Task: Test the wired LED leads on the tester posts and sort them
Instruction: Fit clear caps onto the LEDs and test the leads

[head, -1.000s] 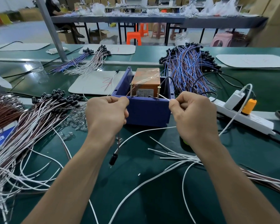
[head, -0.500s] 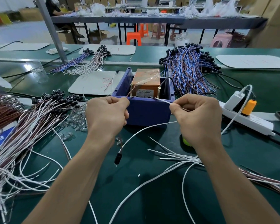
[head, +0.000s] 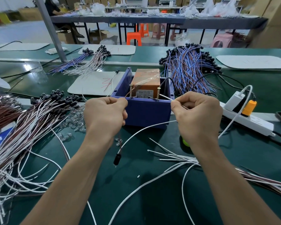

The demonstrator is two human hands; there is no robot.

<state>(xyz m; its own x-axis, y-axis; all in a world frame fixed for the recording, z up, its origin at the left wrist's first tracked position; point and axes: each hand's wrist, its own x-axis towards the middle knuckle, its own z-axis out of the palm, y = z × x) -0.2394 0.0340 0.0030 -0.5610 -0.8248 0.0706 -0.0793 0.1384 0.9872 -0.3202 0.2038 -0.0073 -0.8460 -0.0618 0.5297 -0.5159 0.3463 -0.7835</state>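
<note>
A blue tester box (head: 146,111) with an orange block (head: 146,84) inside stands at the middle of the bench, with two brass posts (head: 158,93) at its front rim. My left hand (head: 105,114) pinches a brown lead whose tip reaches the left post (head: 130,91). My right hand (head: 196,114) pinches a white lead (head: 165,97) that touches the right post. The black LED holder (head: 117,159) of this wired lead hangs below my left hand over the green mat.
A big pile of white and brown leads (head: 28,127) lies at the left, with loose clear LEDs (head: 75,120) beside it. White leads (head: 177,158) lie at the right front. Blue and brown leads (head: 190,69) are heaped behind the box. A power strip (head: 248,120) sits right.
My right hand has shifted slightly right and up, and the white lead's tip now reaches the right post. The hanging LED holder has swung a little. My left hand stays in place.
</note>
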